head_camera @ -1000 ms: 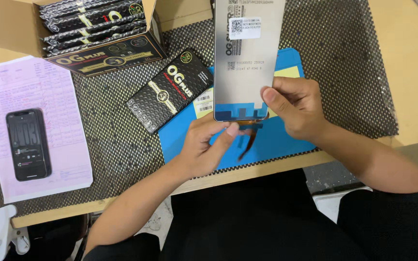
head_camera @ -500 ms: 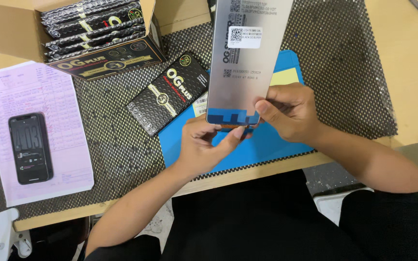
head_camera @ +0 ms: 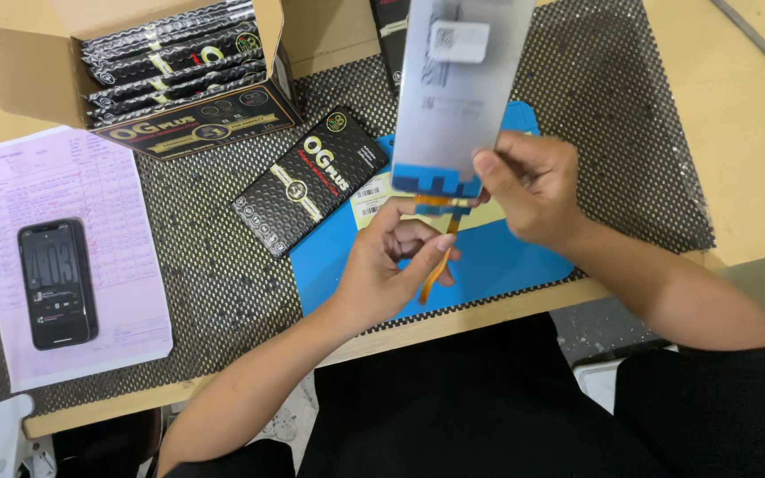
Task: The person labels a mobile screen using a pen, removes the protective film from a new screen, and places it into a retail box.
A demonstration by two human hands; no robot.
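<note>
A grey rectangular display panel [head_camera: 458, 88] is held upright at centre, with a white square label [head_camera: 459, 40] near its top. A flat black-and-gold package [head_camera: 310, 180] lies left of it. Far left, an open cardboard box [head_camera: 148, 66] holds similar packages. A dark phone [head_camera: 57, 281] with a lit screen lies on pink paper [head_camera: 68, 257].

At the top centre of the frame we see a flat silvery-grey rectangular screen panel [head_camera: 458, 97] with a blue band along its lower edge and a white square sticker near its top. Below it hangs a thin orange ribbon strip [head_camera: 436, 265]. Beneath lies a bright blue smooth work mat [head_camera: 506, 265] on a black mesh mat dotted with pale specks [head_camera: 205, 257]. Left of centre sits a black flat box with gold-and-white print [head_camera: 310, 180]; what seems a pale yellow card [head_camera: 374, 199] touches it. At the far left a pink printed paper sheet [head_camera: 90, 195] bears a black phone [head_camera: 57, 283].
</note>
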